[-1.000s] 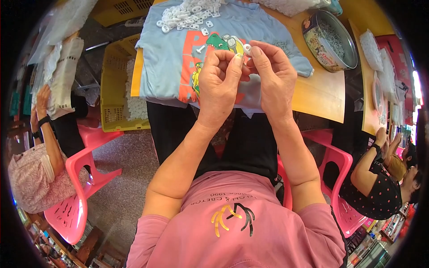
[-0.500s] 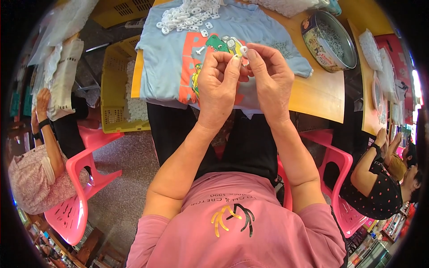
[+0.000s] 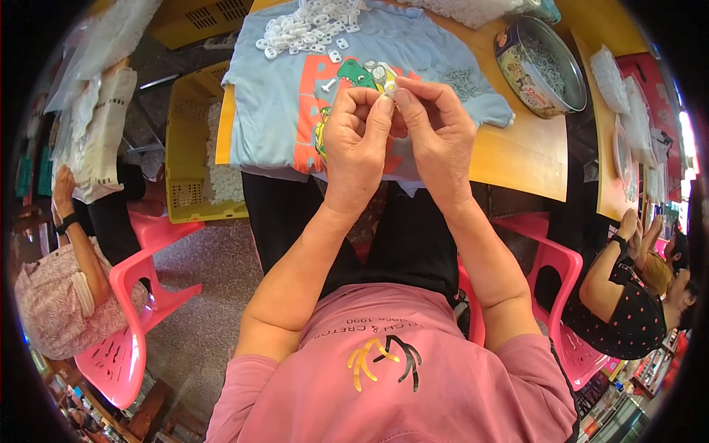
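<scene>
Right hand (image 3: 444,140) has shifted toward left hand (image 3: 354,140); fingers (image 3: 411,112) of both pinch one small white plastic piece (image 3: 390,88) over one pale-blue fabric shirt (image 3: 269,103). Beyond: one white headed pin (image 3: 329,86), two loose white oval plastic plates (image 3: 334,55).

Bright light is falling on the pink T-shirt (image 3: 310,395) and yellow tabletop (image 3: 524,164), while shadow is gathering beneath. Glare is whitening the far-right rim, highlights are glinting on a pink plastic chair (image 3: 133,354), and fisheye distortion is curving edges inside 4 black corners.
</scene>
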{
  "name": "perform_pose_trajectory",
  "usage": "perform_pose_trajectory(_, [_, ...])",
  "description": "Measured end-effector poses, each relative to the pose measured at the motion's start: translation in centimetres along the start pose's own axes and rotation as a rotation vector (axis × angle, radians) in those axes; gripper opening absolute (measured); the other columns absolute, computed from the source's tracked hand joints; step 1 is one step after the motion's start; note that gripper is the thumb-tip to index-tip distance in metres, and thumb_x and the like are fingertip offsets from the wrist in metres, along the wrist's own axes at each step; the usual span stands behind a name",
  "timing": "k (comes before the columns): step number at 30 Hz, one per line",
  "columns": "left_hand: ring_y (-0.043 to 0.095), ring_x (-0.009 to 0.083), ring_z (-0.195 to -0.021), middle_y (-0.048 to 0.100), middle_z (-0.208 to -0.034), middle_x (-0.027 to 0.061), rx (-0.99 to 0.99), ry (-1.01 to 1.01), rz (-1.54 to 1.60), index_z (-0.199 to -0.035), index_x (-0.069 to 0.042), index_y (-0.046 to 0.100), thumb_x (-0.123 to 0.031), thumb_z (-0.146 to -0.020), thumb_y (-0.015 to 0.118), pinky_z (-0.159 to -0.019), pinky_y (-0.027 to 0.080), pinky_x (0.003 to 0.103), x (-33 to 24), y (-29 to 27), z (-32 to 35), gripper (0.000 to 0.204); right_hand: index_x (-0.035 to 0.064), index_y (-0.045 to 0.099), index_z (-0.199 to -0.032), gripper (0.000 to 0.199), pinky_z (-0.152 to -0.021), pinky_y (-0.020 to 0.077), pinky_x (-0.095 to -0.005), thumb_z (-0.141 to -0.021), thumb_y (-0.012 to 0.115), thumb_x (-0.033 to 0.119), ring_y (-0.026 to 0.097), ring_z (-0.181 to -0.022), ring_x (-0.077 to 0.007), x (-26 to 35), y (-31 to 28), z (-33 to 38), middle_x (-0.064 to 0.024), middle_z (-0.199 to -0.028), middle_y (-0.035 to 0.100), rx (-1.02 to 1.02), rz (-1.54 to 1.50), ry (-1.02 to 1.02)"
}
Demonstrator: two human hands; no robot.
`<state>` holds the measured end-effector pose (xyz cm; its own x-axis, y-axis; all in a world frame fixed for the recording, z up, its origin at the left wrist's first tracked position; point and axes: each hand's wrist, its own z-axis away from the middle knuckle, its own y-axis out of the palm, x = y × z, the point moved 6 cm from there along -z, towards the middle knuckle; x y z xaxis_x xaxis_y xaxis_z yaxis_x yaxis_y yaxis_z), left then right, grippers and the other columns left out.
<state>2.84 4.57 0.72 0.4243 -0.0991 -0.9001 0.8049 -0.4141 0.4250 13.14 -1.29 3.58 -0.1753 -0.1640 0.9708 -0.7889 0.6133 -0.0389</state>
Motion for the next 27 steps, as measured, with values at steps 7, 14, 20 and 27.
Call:
perform_pose_trajectory(7, [0.064, 0.0102, -0.070, 0.067, -0.082, 0.0063, 0.027, -0.023, 0.034, -0.101, -0.001, 0.053, -0.011, -0.099, 0.057, -0.063, 0.050, 0.022, 0.1, 0.2, 0.0, 0.011, -0.0012, 0.065, -0.108, 0.017, -0.075, 0.0498, -0.0210, -0.095, 0.065, 0.008, 0.060, -0.083, -0.0068, -0.2, -0.7, -0.7, -0.0028, -0.092, 0.067, 0.077, -0.138, 0.097])
perform_pose_trajectory(14, [0.064, 0.0104, -0.071, 0.067, -0.083, 0.0064, 0.071, -0.011, 0.056, -0.101, -0.001, 0.054, -0.013, -0.099, 0.057, -0.064, 0.050, 0.023, 0.4, 0.1, -0.1, 0.012, -0.0018, 0.065, -0.107, 0.015, -0.075, 0.0499, -0.0209, -0.094, 0.065, 0.005, 0.060, -0.082, -0.0065, 0.4, -1.1, -1.1, -0.0018, -0.092, 0.066, 0.129, 0.072, -0.062])
perform_pose_trajectory(20, [0.064, 0.0093, -0.071, 0.066, -0.082, 0.0051, 0.039, -0.047, 0.086, -0.100, -0.002, 0.055, -0.014, -0.099, 0.057, -0.062, 0.049, 0.022, 0.6, 0.1, -0.2, 0.012, -0.0017, 0.064, -0.107, 0.015, -0.075, 0.0506, -0.0210, -0.093, 0.065, 0.004, 0.061, -0.083, -0.0066, 0.1, -1.0, -0.7, -0.0022, -0.093, 0.067, 0.074, 0.090, -0.100])
perform_pose_trajectory(27, [0.064, 0.0090, -0.071, 0.066, -0.081, 0.0041, 0.036, -0.018, 0.066, -0.100, -0.002, 0.055, -0.013, -0.099, 0.058, -0.062, 0.049, 0.021, 0.7, -0.2, -0.3, 0.011, -0.0025, 0.065, -0.106, 0.015, -0.075, 0.0514, -0.0214, -0.093, 0.066, 0.004, 0.062, -0.083, -0.0068, 0.0, -0.4, -0.4, -0.0036, -0.096, 0.068, 0.050, 0.071, -0.049])
